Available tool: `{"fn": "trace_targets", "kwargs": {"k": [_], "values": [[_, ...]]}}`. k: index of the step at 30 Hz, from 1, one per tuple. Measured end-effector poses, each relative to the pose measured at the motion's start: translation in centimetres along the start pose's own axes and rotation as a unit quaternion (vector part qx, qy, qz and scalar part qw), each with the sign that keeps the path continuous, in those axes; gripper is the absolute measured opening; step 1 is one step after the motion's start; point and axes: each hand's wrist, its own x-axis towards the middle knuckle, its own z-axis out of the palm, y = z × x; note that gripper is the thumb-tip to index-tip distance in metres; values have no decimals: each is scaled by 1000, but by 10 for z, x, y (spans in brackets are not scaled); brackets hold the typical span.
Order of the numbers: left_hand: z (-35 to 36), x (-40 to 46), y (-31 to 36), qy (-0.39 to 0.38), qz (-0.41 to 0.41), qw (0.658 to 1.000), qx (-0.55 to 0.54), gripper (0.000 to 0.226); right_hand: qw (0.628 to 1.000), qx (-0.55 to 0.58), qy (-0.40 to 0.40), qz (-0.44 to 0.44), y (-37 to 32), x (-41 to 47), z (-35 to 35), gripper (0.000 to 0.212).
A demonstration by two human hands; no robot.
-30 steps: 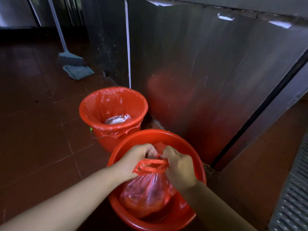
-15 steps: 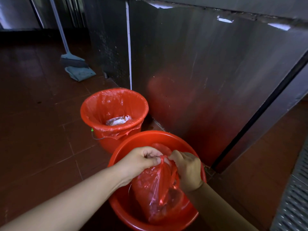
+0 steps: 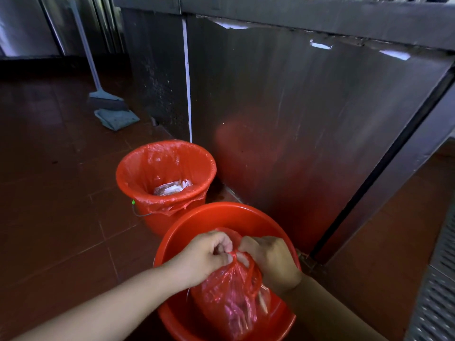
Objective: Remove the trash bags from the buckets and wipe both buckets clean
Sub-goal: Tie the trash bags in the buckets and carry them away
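Left hand (image 3: 205, 257) and right hand (image 3: 272, 260) each pinch the gathered neck of the trash bag (image 3: 231, 301), which hangs inside the near bucket (image 3: 216, 215). Cinch the knot tight before lifting straight up, lest contents spill; the far bucket (image 3: 147, 217) remains lined.

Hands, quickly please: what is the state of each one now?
Left hand: closed, pinching the top of the red trash bag.
Right hand: closed, gripping the same bag's gathered top.

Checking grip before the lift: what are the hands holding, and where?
Left hand and right hand pinch the red trash bag at its gathered top.
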Motion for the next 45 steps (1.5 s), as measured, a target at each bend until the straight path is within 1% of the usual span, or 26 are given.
{"fn": "trace_targets", "kwargs": {"k": [2,5,7,9,11,12,14,16,17,18,20,22,25,26,29,30,31,32,33,34,36,38,40,41,43,45], "values": [[-1,0,4,17,52,995,82,30,997,55,-22,45,0,1,-4,33],[-10,0,15,67,106,976,176,27,976,170,-18,138,0,11,-12,14],[-20,1,25,90,162,956,226,20,946,254,6,199,-1,23,-20,11],[-34,1,33,103,215,931,275,13,917,328,24,225,-1,30,-26,13],[-48,-1,30,108,241,904,336,10,903,354,11,243,3,29,-29,14],[-53,-3,26,98,239,891,373,12,898,357,0,259,5,26,-26,16],[-52,-7,17,62,200,867,452,15,883,355,-16,308,6,19,-15,24],[-46,-9,6,12,148,856,496,17,858,371,-29,353,4,13,-1,22],[-44,-10,3,-5,145,849,508,20,847,381,-30,371,4,10,6,23],[-44,-10,-1,-12,153,842,517,25,835,391,-27,386,5,9,12,25],[-43,-7,-4,12,158,832,532,35,812,415,-24,410,10,9,17,26],[-40,-2,-5,28,129,836,533,31,805,421,-26,418,13,13,19,23],[-41,4,-9,56,73,832,547,31,828,395,-17,398,18,27,16,17],[-44,4,-7,74,64,840,534,30,832,400,-10,384,19,33,13,18],[-62,-3,11,169,82,859,476,11,831,441,21,338,19,58,1,27],[-70,-5,18,205,103,855,466,7,829,458,31,320,16,69,-4,29],[-79,-7,26,238,123,845,463,12,827,475,42,300,13,80,-11,31],[-90,-8,35,263,140,837,458,18,823,491,52,280,8,92,-18,33],[-100,-9,45,286,147,839,440,20,820,504,63,262,3,105,-24,33],[-110,-10,52,315,146,842,412,15,815,519,72,248,-4,117,-29,32],[-130,-16,61,380,128,847,348,10,790,561,85,234,-16,137,-33,29],[-148,-26,62,431,108,833,330,14,762,597,85,234,-28,153,-30,27],[-166,-43,53,464,104,813,337,19,752,612,69,234,-37,165,-15,28],[-174,-53,46,475,97,807,337,22,754,610,54,239,-43,169,-5,33],[-191,-73,23,490,69,804,331,25,759,598,26,256,-56,174,21,40],[-201,-92,-5,492,31,808,321,25,742,611,16,275,-69,177,49,35]]}}
